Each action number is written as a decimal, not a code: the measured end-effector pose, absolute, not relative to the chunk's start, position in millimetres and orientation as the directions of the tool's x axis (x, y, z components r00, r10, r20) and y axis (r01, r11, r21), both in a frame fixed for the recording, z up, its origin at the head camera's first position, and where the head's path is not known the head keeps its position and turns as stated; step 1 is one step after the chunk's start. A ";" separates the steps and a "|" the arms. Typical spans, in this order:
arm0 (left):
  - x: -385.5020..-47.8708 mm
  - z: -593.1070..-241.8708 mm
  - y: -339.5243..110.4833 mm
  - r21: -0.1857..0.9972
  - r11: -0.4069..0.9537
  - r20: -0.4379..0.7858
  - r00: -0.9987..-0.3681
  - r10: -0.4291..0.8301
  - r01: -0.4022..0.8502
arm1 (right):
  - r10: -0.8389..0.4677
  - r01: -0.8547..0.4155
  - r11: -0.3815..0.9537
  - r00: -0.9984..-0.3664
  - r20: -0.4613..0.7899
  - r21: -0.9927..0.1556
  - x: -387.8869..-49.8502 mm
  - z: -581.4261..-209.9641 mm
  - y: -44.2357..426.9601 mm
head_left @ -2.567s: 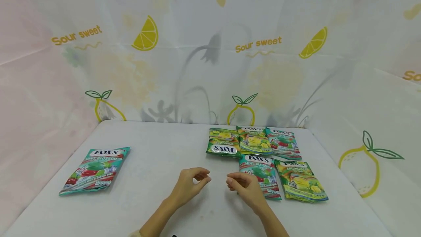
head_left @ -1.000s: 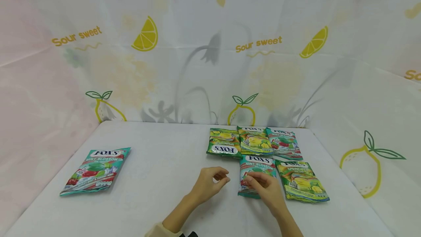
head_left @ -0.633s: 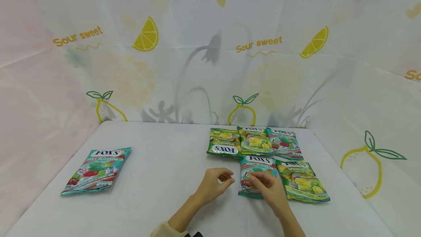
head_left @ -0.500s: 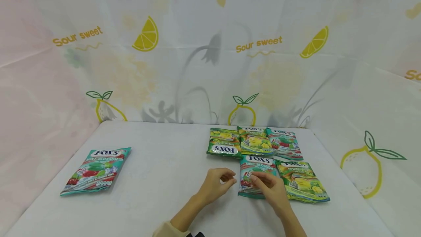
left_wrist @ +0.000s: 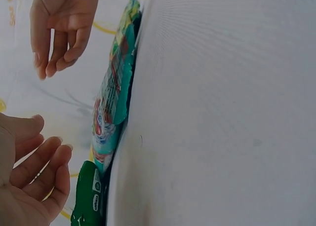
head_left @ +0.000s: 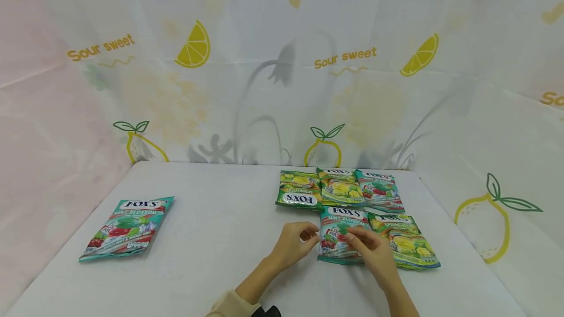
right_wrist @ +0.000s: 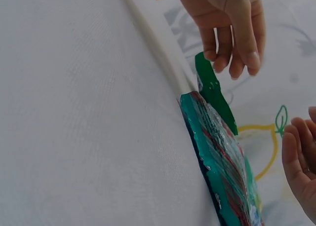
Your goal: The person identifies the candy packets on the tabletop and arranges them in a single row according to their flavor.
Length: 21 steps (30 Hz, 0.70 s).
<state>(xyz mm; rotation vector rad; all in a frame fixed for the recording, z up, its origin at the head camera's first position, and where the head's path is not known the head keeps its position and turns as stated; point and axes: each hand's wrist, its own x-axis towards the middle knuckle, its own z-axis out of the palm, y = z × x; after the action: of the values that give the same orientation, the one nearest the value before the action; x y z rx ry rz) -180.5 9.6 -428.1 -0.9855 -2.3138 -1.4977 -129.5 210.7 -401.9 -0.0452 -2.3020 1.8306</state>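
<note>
- Both hands are now hanging farther right in the head view than a couple of seconds ago, while the packets are lying just where they were.
- The left hand (head_left: 290, 246) is hovering right of centre in the lower frame, fingers loosely bent with a gap to the thumb, holding nothing; its tips are showing by the left edge of the near Mint Blossom packet (head_left: 336, 231).
- The right hand (head_left: 380, 258) is hanging over that packet's right side, fingers relaxed and half bent, gripping nothing; both wrist views are showing air between hands and packet.
- That packet is lying flat on the table (head_left: 220, 229), right of centre, so the hands are bracketing it; I'm judging it the focus, with no grasp made.
- Just right, a Spring Tea packet (head_left: 414, 246) is lying partly behind the right hand.
- Behind them, an upside-down Spring Tea packet (head_left: 299, 190), another Spring Tea packet (head_left: 340, 189) and a back Mint Blossom packet (head_left: 380, 191) are forming a row.
- A lone Mint Blossom packet (head_left: 128, 229) is sitting well apart, lower left.
</note>
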 end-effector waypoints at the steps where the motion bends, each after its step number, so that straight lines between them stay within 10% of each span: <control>1: -180.7 -428.1 10.3 0.729 0.260 0.507 -0.755 0.416 0.633 | 0.149 -0.102 0.238 -0.979 0.140 -0.966 -129.7 -401.8 212.1; 21: -182.0 -432.7 20.0 0.740 0.357 0.428 -0.809 0.403 0.570 | 0.241 -0.034 0.247 -0.966 0.095 -0.968 -132.8 -406.3 242.4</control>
<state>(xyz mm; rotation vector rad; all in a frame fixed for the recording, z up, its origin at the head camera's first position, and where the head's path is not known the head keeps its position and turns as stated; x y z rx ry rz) -182.0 20.0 -432.7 -0.8853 -2.4413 -1.4394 -132.8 242.4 -406.3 -0.1940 -2.2936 1.7902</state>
